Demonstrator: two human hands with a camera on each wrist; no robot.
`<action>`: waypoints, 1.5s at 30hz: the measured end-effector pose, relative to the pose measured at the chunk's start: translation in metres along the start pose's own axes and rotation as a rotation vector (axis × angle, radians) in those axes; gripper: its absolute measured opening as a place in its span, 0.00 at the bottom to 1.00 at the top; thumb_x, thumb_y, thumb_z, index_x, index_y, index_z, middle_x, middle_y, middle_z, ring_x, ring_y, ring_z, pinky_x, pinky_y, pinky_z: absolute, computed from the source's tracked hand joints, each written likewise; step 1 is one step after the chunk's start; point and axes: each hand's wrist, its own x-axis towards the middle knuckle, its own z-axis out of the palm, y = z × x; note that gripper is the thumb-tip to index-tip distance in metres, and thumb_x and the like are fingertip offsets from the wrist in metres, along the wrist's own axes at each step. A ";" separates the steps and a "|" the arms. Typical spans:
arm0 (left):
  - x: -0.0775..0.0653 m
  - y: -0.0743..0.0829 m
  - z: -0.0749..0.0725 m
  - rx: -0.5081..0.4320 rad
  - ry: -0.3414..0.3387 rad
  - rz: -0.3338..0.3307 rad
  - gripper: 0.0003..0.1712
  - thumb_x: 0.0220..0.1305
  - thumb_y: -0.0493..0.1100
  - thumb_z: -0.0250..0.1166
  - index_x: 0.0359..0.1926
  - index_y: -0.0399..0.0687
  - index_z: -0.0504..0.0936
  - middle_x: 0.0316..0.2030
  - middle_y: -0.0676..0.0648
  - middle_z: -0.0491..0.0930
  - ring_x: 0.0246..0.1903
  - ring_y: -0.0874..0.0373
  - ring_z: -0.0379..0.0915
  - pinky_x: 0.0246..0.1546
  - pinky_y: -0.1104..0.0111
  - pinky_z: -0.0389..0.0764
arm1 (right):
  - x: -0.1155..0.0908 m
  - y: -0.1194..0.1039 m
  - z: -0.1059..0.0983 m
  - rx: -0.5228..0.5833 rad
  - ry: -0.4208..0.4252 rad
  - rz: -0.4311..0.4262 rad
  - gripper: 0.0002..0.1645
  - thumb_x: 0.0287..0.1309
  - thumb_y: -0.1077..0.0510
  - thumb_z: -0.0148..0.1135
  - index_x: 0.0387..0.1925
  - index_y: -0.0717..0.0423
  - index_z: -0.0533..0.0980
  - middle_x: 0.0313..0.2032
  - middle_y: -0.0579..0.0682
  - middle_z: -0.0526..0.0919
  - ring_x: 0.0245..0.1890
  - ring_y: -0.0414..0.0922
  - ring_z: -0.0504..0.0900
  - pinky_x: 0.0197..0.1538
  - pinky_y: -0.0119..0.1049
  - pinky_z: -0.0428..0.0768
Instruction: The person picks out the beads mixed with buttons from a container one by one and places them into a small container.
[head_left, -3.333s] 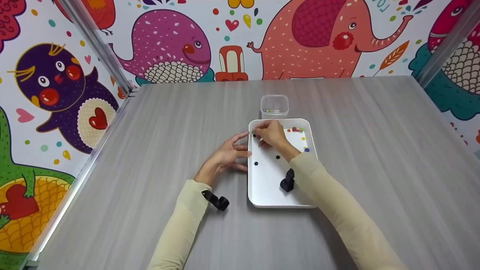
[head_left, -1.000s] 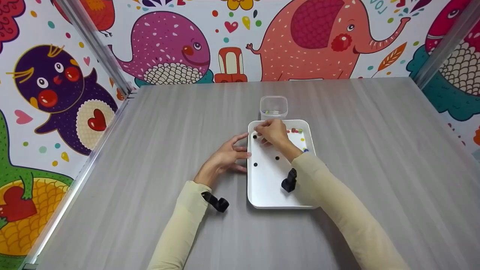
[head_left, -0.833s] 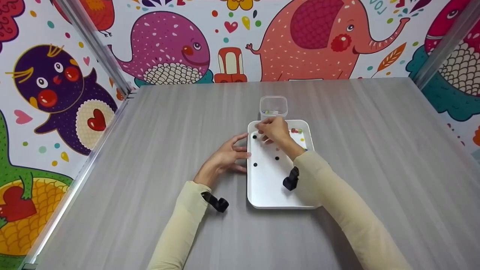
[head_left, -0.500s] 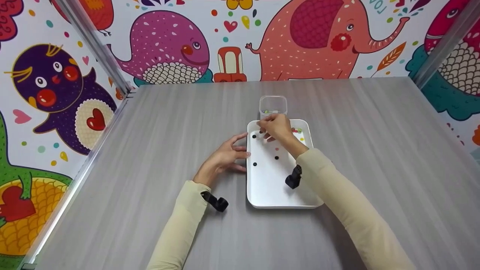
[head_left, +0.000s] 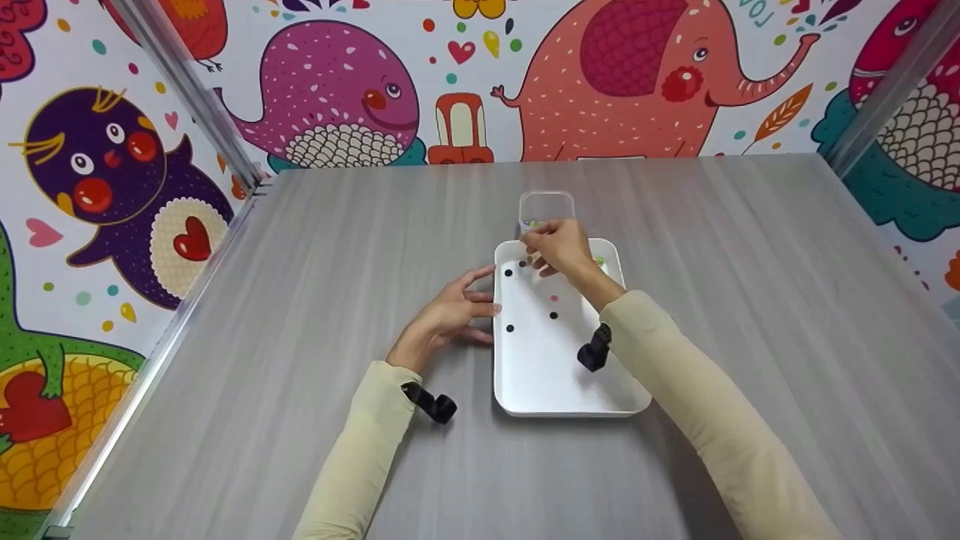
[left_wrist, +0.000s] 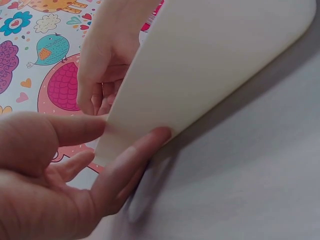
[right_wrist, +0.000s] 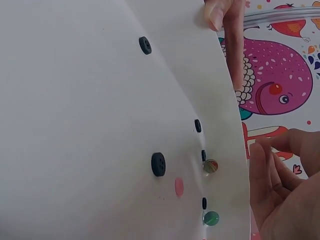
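Observation:
A white tray (head_left: 570, 397) lies on the table. My left hand (head_left: 450, 304) holds its left wall, thumb tip over the rim and other fingers along the outside. My right hand (head_left: 559, 244) is over the far wall, in front of a small clear box (head_left: 547, 202). Its thumb and index tips meet; I cannot tell whether anything small is between them. Below it, along the far wall, are black buttons (right_wrist: 197, 125), a reddish-green marble (right_wrist: 210, 166) and a green marble (right_wrist: 211, 218). Farther in lie a black button (right_wrist: 158, 164) and a pink disc (right_wrist: 179, 186).
Several small coloured pieces sit at the bottom of the clear box. Another black button (head_left: 510, 328) lies by the tray's left wall. Grey table (head_left: 337, 247) surrounds the tray, with a printed picture wall (head_left: 630, 127) behind it.
My right hand has drawn away from the tray's far left corner, moving right and toward the box. This uncovers the pink disc and the reddish-green marble. The left hand stays put.

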 end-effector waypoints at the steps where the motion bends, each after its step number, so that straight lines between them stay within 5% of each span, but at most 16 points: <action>1: 0.000 0.000 0.000 0.002 0.000 0.002 0.44 0.65 0.27 0.62 0.77 0.58 0.58 0.63 0.32 0.73 0.56 0.41 0.79 0.32 0.55 0.90 | 0.000 0.000 -0.001 -0.003 0.004 -0.002 0.14 0.63 0.54 0.65 0.44 0.60 0.83 0.39 0.60 0.88 0.19 0.39 0.82 0.21 0.30 0.84; 31: 0.000 0.003 -0.003 -0.012 -0.024 0.017 0.44 0.66 0.27 0.62 0.77 0.56 0.57 0.64 0.30 0.71 0.57 0.41 0.78 0.37 0.53 0.90 | 0.004 -0.004 -0.022 0.053 0.043 -0.028 0.15 0.65 0.53 0.65 0.46 0.60 0.80 0.29 0.49 0.84 0.15 0.38 0.80 0.23 0.31 0.86; 45: -0.001 0.001 -0.001 -0.024 -0.010 -0.002 0.44 0.65 0.26 0.61 0.77 0.57 0.58 0.65 0.31 0.71 0.57 0.40 0.78 0.38 0.51 0.90 | 0.002 0.000 -0.032 0.063 0.069 0.020 0.16 0.67 0.52 0.64 0.49 0.59 0.80 0.31 0.51 0.84 0.16 0.40 0.80 0.23 0.30 0.85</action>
